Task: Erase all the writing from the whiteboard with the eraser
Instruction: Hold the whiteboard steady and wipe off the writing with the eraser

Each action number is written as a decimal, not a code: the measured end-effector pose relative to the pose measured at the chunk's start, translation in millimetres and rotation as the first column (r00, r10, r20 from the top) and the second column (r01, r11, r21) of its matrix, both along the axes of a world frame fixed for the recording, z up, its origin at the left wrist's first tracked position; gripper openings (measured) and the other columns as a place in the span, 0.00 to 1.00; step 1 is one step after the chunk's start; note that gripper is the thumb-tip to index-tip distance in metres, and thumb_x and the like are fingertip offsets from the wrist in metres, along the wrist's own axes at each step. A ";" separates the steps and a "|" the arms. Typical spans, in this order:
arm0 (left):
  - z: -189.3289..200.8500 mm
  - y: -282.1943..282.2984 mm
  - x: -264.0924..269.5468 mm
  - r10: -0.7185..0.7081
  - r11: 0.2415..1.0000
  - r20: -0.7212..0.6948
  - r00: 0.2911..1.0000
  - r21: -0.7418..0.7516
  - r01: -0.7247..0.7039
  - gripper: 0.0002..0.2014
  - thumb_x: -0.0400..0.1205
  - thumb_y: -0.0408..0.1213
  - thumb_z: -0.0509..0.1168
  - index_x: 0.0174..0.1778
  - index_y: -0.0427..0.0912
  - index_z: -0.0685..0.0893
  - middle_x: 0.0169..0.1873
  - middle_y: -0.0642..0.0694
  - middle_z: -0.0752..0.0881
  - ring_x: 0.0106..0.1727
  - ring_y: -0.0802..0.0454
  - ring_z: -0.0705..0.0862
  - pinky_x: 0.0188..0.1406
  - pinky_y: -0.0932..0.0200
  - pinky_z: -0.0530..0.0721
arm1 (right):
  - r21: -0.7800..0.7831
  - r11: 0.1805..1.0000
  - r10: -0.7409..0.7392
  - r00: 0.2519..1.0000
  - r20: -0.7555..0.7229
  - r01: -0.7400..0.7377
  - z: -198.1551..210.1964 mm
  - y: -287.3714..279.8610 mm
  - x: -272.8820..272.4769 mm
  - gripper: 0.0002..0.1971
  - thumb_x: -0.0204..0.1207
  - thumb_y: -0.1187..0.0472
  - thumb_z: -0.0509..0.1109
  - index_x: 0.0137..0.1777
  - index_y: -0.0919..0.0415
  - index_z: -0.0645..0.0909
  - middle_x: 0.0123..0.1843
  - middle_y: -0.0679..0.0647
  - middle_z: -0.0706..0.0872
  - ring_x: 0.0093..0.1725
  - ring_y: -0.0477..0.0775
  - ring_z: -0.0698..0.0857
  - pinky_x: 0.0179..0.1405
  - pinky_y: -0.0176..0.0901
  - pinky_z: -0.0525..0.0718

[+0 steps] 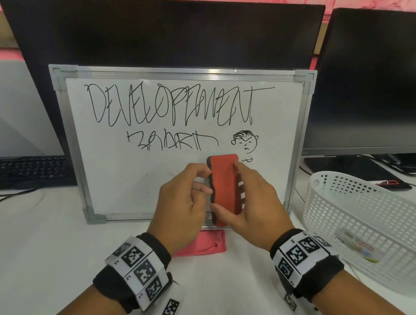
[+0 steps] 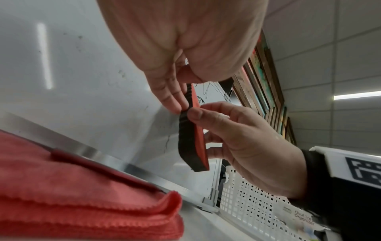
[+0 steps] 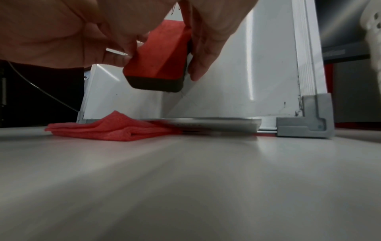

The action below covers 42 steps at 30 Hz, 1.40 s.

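The whiteboard (image 1: 127, 174) leans upright against a monitor. It carries black writing (image 1: 171, 106) across its upper half and a small doodle face (image 1: 245, 142) to the right. A red-backed eraser (image 1: 224, 187) with a black felt side stands on end in front of the board's lower middle. Whether the felt touches the board I cannot tell. My right hand (image 1: 232, 206) grips it, thumb low on the left and fingers down its right side. My left hand (image 1: 203, 180) pinches its left edge with curled fingers. The left wrist view shows the eraser (image 2: 190, 138) between both hands. The right wrist view shows the eraser (image 3: 158, 53) above the table.
A folded red cloth (image 1: 204, 245) lies at the board's bottom edge, partly under it. A white perforated basket (image 1: 365, 227) with a labelled pack stands at the right. A black keyboard (image 1: 19, 169) sits at the left, and a second monitor (image 1: 386, 87) at the back right.
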<state>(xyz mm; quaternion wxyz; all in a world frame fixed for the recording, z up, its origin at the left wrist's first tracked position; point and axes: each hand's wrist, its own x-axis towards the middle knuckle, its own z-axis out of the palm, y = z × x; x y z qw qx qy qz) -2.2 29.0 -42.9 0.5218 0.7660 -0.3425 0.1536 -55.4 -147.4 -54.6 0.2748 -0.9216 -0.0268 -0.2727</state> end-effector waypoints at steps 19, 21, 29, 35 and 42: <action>-12.8 21.7 32.4 -0.021 0.773 0.232 0.972 0.620 -0.132 0.21 0.80 0.59 0.60 0.61 0.51 0.86 0.56 0.53 0.86 0.58 0.51 0.82 0.58 0.49 0.83 | -0.017 0.932 -0.362 0.928 -0.083 0.362 9.3 -10.9 -7.9 0.41 0.69 0.42 0.75 0.77 0.51 0.59 0.57 0.55 0.78 0.50 0.62 0.81 0.43 0.56 0.85; -14.5 27.0 32.6 -0.066 0.753 0.174 0.983 0.655 -0.065 0.20 0.80 0.59 0.61 0.61 0.53 0.85 0.52 0.56 0.85 0.53 0.53 0.83 0.54 0.51 0.84 | -0.011 0.936 -0.351 0.935 -0.044 0.351 14.0 -12.7 -7.4 0.39 0.73 0.41 0.72 0.80 0.46 0.59 0.56 0.54 0.76 0.48 0.61 0.80 0.43 0.57 0.87; -20.5 31.8 28.9 -0.121 0.734 0.078 0.990 0.678 0.037 0.10 0.82 0.50 0.60 0.54 0.55 0.84 0.37 0.60 0.82 0.38 0.60 0.79 0.45 0.51 0.85 | -0.122 0.935 -0.347 0.928 -0.139 0.332 13.3 -9.6 -12.4 0.37 0.69 0.39 0.71 0.75 0.43 0.61 0.51 0.52 0.75 0.43 0.60 0.79 0.40 0.53 0.84; -19.6 32.2 27.8 -0.095 0.755 0.116 0.989 0.656 -0.005 0.11 0.81 0.51 0.60 0.54 0.55 0.84 0.38 0.60 0.81 0.40 0.57 0.81 0.45 0.50 0.85 | -0.093 0.946 -0.319 0.940 -0.119 0.310 13.4 -12.9 -9.4 0.35 0.73 0.41 0.70 0.76 0.44 0.60 0.51 0.53 0.74 0.42 0.61 0.78 0.39 0.54 0.85; -17.1 32.0 26.5 -0.025 0.822 0.430 0.902 0.522 -0.226 0.14 0.78 0.44 0.61 0.54 0.45 0.88 0.50 0.48 0.84 0.52 0.45 0.82 0.46 0.46 0.85 | -0.086 0.947 -0.315 0.947 -0.066 0.309 14.9 -16.4 -7.8 0.35 0.75 0.41 0.70 0.79 0.44 0.60 0.52 0.53 0.72 0.44 0.60 0.77 0.40 0.52 0.84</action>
